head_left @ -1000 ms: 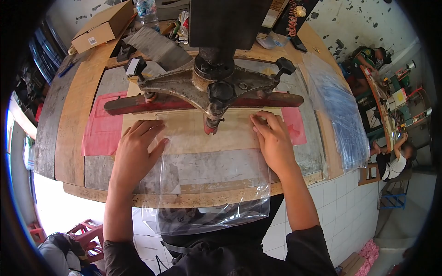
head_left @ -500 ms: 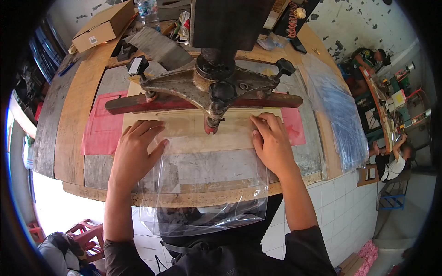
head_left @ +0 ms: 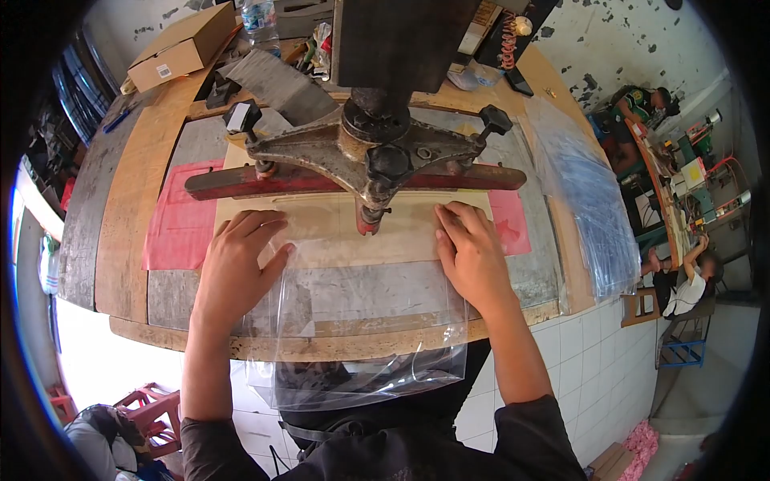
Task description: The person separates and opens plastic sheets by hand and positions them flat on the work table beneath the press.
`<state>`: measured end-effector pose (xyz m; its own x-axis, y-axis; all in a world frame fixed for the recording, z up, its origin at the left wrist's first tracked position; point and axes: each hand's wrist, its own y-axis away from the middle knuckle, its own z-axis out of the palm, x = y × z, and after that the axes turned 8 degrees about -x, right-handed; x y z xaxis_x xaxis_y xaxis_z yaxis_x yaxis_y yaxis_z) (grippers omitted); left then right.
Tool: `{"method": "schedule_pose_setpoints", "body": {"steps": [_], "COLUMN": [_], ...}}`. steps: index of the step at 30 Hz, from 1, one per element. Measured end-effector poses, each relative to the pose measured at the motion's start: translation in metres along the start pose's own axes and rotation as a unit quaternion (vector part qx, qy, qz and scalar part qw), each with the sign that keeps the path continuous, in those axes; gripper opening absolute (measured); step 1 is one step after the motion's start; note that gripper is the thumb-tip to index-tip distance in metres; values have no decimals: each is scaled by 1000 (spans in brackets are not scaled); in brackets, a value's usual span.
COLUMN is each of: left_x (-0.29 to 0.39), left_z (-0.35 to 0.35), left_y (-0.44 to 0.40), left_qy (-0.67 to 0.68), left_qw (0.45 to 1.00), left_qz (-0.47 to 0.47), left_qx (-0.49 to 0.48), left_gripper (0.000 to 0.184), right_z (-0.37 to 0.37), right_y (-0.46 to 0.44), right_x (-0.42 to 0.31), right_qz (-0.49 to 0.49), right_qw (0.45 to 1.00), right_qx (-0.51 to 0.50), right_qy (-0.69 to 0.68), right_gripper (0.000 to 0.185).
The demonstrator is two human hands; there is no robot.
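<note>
A clear plastic bag (head_left: 361,301) lies on the work table, its upper end over a beige sheet (head_left: 345,240) and its lower end hanging over the front edge. On its left side rests my left hand (head_left: 237,256), fingers stretched out and thumb apart. My right hand (head_left: 473,252) lies at the bag's right side, fingers slightly bent and thumb apart from them. Just beyond my fingertips, a long dark red bar (head_left: 305,183) crosses the sheet. A worn metal press head (head_left: 377,140) with black knobs sits above that bar.
Stacked clear plastic (head_left: 593,216) lies along the table's right side. Pink-red sheets (head_left: 184,232) stick out beneath the beige one. A cardboard box (head_left: 180,50) and a water bottle (head_left: 261,24) stand at the back left. Two people sit at a bench (head_left: 662,188) far right.
My right hand has shifted very slightly left, its thumb a little nearer the bag's middle. The left hand, bag and press head look nearly the same.
</note>
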<state>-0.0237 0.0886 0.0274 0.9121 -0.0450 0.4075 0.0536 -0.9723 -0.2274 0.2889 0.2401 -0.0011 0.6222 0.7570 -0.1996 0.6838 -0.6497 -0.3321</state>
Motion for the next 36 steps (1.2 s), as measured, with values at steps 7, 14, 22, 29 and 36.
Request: {"method": "schedule_pose_setpoints", "body": {"steps": [7,14,22,29,36], "left_x": [0,-1,-1,-1,-2], "left_z": [3,4,3,1,3], "left_y": [-3,-4,0,5,6], "left_qy": [-1,12,25,13,-12], "left_qw": [1000,1000,999,1000,1000], "left_qz": [-7,-18,-36,-7,-5], "left_qx": [11,10,6,-7,-8], "left_gripper": [31,30,33,37,37], "right_z": [6,7,4,2,1], "right_y": [-6,-4,-2,-3,-4], "right_x": [7,9,3,-1,-3], "right_qz": [2,26,44,46,51], "right_qw": [1000,998,998,998,998], "right_qx": [10,7,5,-7,-9], "right_qy": [-2,-57,-41,-30,-42], "right_gripper": [35,34,32,33,32]}}
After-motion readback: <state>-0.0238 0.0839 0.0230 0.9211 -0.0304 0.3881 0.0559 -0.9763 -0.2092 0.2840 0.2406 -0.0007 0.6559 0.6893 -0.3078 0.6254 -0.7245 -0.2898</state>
